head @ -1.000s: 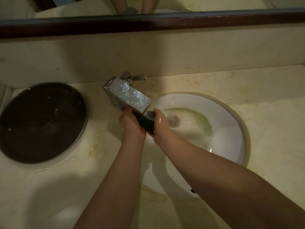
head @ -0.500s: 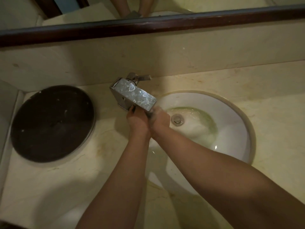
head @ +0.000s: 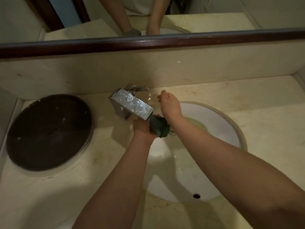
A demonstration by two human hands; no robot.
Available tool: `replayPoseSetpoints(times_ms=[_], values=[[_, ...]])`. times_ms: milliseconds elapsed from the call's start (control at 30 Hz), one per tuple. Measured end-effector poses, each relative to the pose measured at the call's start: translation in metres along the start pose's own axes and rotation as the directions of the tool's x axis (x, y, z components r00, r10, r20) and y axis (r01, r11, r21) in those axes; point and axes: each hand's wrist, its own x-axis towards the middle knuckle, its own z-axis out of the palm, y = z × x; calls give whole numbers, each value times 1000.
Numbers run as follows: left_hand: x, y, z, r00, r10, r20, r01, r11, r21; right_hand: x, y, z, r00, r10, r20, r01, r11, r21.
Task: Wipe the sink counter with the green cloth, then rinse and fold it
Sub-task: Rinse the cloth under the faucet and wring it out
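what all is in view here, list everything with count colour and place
green cloth: 1, dark green, bunched under the faucet spout
faucet: 1, silver, water-spotted, behind the basin
faucet handle: 1, silver, at the faucet's back
sink basin: 1, white, greenish stain near the drain
round lid: 1, dark brown, counter left
counter: 1, cream marble
mirror: 1, dark frame, above the backsplash
left hand: holds the cloth
right hand: empty, near the handle
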Motion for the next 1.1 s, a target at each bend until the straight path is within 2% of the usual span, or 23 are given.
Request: replayPoseSetpoints(times_ms=[133, 233, 367, 433, 567, 667, 733, 767, 833, 867, 933, 1033, 1100], values=[[-8, -2, 3, 1000, 5, 0, -5, 1000, 7, -1, -31, -5, 983, -162, 86, 152, 982, 110], [-15, 2, 8, 998, 8, 61, -10, 1000, 26, -8, -36, -2, 964, -236, 121, 226, 970, 92], [-21, 9, 6, 985, 13, 172, -10, 1000, -16, -15, -38, 0, 968, -236, 87, 229, 970, 86], [-25, 10, 6, 977, 65, 204, -64, 998, -14, -19, -38, -1, 971, -216, 100, 209, 975, 75], [-27, 4, 7, 970, 200, 139, -190, 978, -81, -25, -43, -15, 954, -233, 189, 224, 972, 65], [-29, -7, 4, 989, 150, 19, -147, 984, -95, -28, -30, -35, 949, -204, 239, 193, 979, 68], [-37, -17, 4, 995, 92, -27, -93, 993, -70, -31, -9, -48, 968, -154, 199, 151, 988, 31], [-44, -23, 7, 996, 66, -53, -68, 996, -52, -32, 1, -57, 976, -100, 191, 95, 995, 34], [-60, -39, 15, 997, 42, -72, -42, 999, -7, -34, 18, -80, 961, 103, 258, -128, 988, 85], [-70, -47, 21, 997, 42, -62, -40, 999, 20, -34, 26, -93, 915, 204, 349, -256, 961, 108], [-90, -59, 35, 999, 46, 0, -46, 996, 71, -40, 42, -119, 772, 290, 566, -429, 895, 126], [-117, -72, 62, 992, 67, 108, -81, 988, 134, -51, 58, -148, 559, 257, 788, -598, 784, 169], [-131, -80, 77, 979, 109, 170, -139, 974, 176, -61, 61, -164, 430, 155, 890, -652, 735, 187]])
